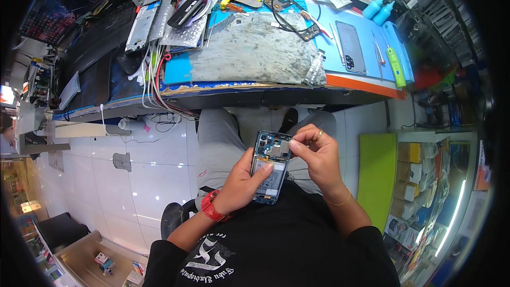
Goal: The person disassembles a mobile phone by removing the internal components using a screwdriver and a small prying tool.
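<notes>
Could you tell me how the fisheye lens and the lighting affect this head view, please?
Head view: the bench edge bows and the corners go black; the phone held by the left hand and right hand is sharp; the floor tiles show white glare.

The workbench [366, 82] carries a grey mat [255, 53] (badly stained) and a phone [350, 47].

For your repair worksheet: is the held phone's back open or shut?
Open: the phone shows bare circuit board and battery, held in the left hand, right hand at its top.
</notes>
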`<action>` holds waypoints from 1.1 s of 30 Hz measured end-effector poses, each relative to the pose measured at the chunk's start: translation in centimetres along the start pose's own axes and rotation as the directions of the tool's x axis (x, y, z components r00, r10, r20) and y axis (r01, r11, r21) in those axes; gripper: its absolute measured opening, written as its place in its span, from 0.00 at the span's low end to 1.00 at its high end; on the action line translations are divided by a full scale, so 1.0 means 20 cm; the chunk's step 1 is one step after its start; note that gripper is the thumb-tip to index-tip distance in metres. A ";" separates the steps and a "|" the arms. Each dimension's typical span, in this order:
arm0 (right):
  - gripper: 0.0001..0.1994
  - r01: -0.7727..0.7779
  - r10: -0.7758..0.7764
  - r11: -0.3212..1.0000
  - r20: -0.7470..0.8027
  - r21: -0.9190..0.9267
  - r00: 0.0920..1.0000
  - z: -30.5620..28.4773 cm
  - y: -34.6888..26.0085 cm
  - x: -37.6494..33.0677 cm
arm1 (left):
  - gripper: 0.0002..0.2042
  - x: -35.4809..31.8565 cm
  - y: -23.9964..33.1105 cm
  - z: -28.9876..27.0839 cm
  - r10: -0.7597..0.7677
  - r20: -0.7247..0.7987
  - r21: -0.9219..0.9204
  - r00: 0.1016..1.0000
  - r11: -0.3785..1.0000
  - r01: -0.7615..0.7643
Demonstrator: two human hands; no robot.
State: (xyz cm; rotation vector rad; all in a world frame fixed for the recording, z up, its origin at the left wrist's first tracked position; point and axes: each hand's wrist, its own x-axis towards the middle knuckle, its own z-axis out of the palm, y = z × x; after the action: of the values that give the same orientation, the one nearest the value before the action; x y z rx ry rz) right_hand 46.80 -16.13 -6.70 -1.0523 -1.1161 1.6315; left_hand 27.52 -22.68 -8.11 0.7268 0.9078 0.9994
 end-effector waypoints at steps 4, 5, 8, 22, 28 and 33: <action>0.04 -0.052 0.052 0.999 -0.063 -0.003 0.997 0.00 0.00 -0.01 | 0.17 0.00 -0.01 0.01 0.006 0.006 0.015 1.000 1.000 -0.006; 0.04 -0.055 0.053 0.998 -0.070 -0.019 0.996 0.00 0.00 -0.01 | 0.17 0.00 -0.01 0.01 0.003 0.003 0.019 1.000 1.000 -0.003; 0.04 -0.060 0.059 0.998 -0.071 -0.013 0.996 0.01 -0.01 -0.02 | 0.17 0.00 -0.01 0.01 0.001 0.001 0.025 1.000 1.000 -0.001; 0.04 -0.040 0.031 0.993 -0.076 -0.115 0.997 0.00 -0.03 -0.03 | 0.18 0.01 -0.01 0.02 -0.002 0.010 0.021 1.000 1.000 0.001; 0.04 -0.035 0.025 0.992 -0.088 -0.123 0.996 0.01 -0.02 -0.03 | 0.17 0.01 -0.04 0.00 -0.010 0.006 0.009 1.000 1.000 0.010; 0.03 -0.095 0.091 0.992 -0.056 -0.078 0.994 -0.01 -0.03 -0.03 | 0.17 0.01 -0.03 0.00 -0.012 0.018 0.017 1.000 1.000 0.012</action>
State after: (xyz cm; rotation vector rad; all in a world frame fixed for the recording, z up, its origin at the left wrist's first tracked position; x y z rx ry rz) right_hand 47.16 -16.55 -6.12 -1.2085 -1.1205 1.6336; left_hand 27.78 -22.74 -8.65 0.7428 0.9049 0.9740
